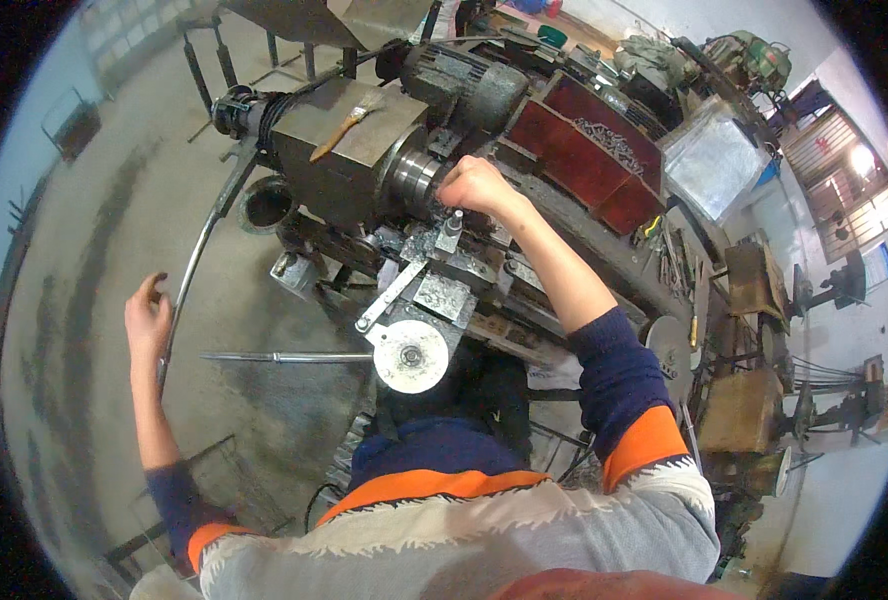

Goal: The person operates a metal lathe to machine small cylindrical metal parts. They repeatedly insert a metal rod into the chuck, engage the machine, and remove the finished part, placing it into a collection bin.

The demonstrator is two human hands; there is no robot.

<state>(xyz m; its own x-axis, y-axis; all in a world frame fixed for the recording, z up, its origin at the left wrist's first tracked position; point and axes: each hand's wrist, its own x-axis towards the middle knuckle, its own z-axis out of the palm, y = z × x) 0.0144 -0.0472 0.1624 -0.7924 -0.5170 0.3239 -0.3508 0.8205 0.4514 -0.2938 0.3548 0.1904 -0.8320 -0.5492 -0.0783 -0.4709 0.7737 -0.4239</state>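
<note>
stretches the left hand out at far left, with fingers bent and apart, just beside a long metal bar (cannot tell whether touching it). has a wooden-handled brush lying atop the boxy headstock, a pale handwheel lower down, and a round metal spindle jutting from the headstock's right side. reaches the right hand to the spindle's end, with fingers bunched together; cannot tell whether clamped on anything. farther right, has a dark red tray with metal shavings.
</note>
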